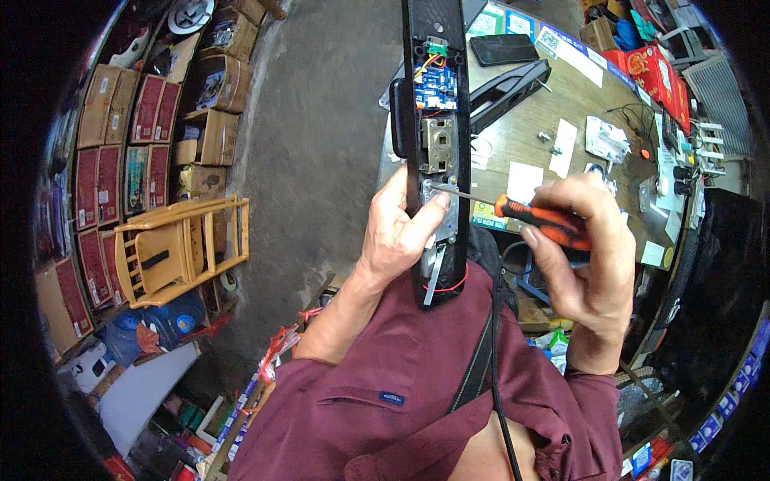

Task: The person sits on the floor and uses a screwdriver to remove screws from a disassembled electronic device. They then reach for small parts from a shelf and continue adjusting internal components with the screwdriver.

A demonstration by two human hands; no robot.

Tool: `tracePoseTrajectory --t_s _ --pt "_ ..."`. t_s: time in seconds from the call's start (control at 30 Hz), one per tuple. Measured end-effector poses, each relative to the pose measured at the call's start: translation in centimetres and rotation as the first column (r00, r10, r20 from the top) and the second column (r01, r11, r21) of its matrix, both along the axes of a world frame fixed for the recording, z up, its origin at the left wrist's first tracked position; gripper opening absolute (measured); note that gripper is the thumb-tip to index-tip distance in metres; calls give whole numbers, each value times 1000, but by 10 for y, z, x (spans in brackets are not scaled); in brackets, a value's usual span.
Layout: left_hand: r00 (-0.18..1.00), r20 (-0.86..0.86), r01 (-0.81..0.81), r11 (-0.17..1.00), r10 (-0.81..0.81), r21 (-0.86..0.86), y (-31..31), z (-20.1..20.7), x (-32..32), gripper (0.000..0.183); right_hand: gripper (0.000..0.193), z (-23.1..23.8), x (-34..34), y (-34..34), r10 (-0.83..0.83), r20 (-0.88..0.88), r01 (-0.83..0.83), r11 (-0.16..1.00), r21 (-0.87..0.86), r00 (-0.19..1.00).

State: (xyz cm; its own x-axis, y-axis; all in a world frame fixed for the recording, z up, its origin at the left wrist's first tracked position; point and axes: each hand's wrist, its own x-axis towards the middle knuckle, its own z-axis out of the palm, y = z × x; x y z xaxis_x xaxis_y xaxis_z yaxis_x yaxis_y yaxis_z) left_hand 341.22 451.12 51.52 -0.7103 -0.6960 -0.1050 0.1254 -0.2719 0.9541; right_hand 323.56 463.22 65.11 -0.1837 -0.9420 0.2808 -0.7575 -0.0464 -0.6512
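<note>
A long black door-lock panel [433, 24] stands lengthwise before my chest, its inner side showing. My left hand [393, 232] is closed around its lower part, the thumb pressed on a silvery metal plate [451, 218]. Above the thumb sits a brass-toned metal mechanism [438, 146], and higher up a blue circuit board [436, 86] with coloured wires. A thin red wire [455, 288] loops at the lower end. My right hand [597, 248] grips the orange and black handle of a screwdriver [513, 210]. The screwdriver's shaft points left, its tip at the plate just above my left thumb.
On the table [513, 148] at the right lie a black lock part with a long handle [505, 94], a dark flat cover [504, 50], white papers [564, 148] and small metal parts. A wooden chair [180, 248] lies at the left, beside shelves of cardboard boxes [104, 100].
</note>
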Motion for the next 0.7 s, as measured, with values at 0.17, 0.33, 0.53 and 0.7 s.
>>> tracePoseTrajectory --t_s 0.17,0.33,0.53,0.7 --pt "999 33 33 999 -34 14 0 6 1 29 39 2 3 3 -98 131 99 995 -2 987" --pt "999 36 17 1000 -17 1 2 10 0 30 42 4 3 5 -44 -27 45 998 39 999" --pt "999 47 11 1000 -11 -2 0 10 -1 30 45 2 1 6 -83 116 82 997 11 990" --pt "999 31 22 999 -23 25 0 10 -3 28 41 -2 -1 2 -110 128 120 990 -76 986"
